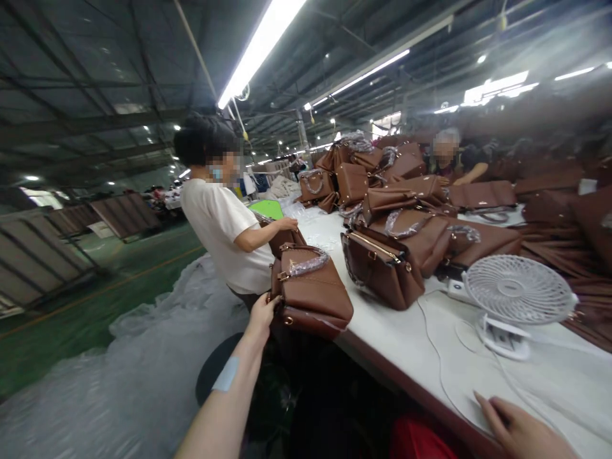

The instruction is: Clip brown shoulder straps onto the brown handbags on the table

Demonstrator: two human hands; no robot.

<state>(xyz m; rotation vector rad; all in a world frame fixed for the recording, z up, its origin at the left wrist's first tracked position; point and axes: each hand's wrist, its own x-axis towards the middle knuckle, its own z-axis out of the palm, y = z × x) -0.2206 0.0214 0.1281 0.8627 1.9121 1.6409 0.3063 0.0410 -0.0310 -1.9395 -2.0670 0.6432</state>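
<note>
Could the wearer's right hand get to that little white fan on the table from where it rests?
Probably yes. The right hand lies flat on the white table, and the white fan stands just beyond it, with only loose white cords on the bare tabletop between them.

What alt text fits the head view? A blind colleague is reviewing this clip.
The person's left hand grips the end of a brown handbag at the edge of a white table, while the right hand rests flat on it. A co-worker, more handbags and a small fan are nearby.
</note>
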